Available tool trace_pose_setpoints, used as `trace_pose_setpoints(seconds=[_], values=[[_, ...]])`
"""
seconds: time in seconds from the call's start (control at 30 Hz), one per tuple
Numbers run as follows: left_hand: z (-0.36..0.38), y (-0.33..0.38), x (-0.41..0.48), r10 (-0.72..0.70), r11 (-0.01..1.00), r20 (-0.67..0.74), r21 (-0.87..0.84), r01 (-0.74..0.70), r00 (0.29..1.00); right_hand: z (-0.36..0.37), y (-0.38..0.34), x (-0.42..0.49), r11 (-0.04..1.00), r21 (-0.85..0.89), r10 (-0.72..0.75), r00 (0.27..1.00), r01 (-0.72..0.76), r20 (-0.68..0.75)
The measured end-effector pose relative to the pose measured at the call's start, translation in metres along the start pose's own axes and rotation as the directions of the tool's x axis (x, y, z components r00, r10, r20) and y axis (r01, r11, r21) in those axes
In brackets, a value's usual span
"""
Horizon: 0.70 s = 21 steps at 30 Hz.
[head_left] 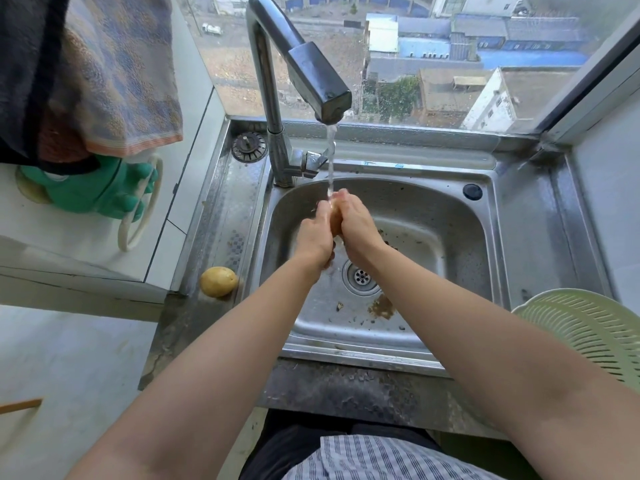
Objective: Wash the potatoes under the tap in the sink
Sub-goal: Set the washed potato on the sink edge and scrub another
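Both my hands are pressed together over the steel sink [460,268], under the running tap [311,74]. My left hand [313,237] and my right hand [358,225] enclose a pale yellow potato [335,220]; only a strip of it shows between the palms. The water stream [330,161] falls onto my fingertips. A second potato [219,281], yellow and whole, lies on the sink's left ledge near the counter edge.
A pale green plastic colander [588,337] sits at the right of the sink. Dirt and peel bits lie around the drain [362,277]. A sink plug [249,147] rests at the back left. Towels [114,71] and green rubber gloves [104,192] hang on the left.
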<state>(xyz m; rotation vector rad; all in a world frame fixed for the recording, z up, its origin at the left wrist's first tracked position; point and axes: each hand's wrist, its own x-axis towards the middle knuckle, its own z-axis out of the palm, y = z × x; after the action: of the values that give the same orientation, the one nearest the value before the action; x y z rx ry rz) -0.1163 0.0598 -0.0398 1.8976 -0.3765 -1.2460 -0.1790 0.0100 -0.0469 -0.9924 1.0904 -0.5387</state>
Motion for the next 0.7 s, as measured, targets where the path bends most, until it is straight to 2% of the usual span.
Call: trace_pose_setpoints(seconds=[0.07,0.13,0.27,0.33,0.43,0.53,0.6,0.7], values=[[-0.006,0.001,0.002,-0.053,0.998,-0.091,-0.024,0.051,0.994,-0.004,0.006,-0.003,1.0,-0.009,-0.013,0.987,0.015,0.163],[-0.007,0.0,0.003,-0.072,0.997,-0.134,-0.024,0.069,0.988,-0.003,0.007,-0.001,0.999,-0.012,-0.028,0.984,0.031,0.176],[0.003,-0.001,0.003,-0.009,1.0,-0.024,-0.026,0.008,1.0,0.009,-0.004,0.004,0.999,-0.014,-0.039,0.99,0.037,-0.132],[0.007,0.001,0.004,0.025,0.999,-0.021,-0.028,-0.025,0.999,0.009,-0.005,0.008,0.999,0.029,-0.026,0.985,0.031,-0.171],[0.002,0.006,0.007,0.01,0.999,-0.044,-0.049,-0.012,0.999,0.002,0.002,0.01,0.997,0.059,-0.053,0.998,0.052,0.024],[-0.003,0.01,0.005,-0.073,0.992,-0.143,-0.112,0.057,0.987,-0.004,0.0,0.005,0.989,0.147,-0.063,0.981,0.035,0.186],[-0.002,0.009,0.003,-0.097,0.989,-0.153,-0.121,0.079,0.983,0.0,-0.005,0.005,0.986,0.157,-0.071,0.988,0.049,0.137],[0.008,0.01,-0.001,-0.019,0.996,-0.083,-0.093,0.011,0.996,0.009,-0.009,0.01,0.991,0.118,-0.054,0.993,0.066,-0.103]])
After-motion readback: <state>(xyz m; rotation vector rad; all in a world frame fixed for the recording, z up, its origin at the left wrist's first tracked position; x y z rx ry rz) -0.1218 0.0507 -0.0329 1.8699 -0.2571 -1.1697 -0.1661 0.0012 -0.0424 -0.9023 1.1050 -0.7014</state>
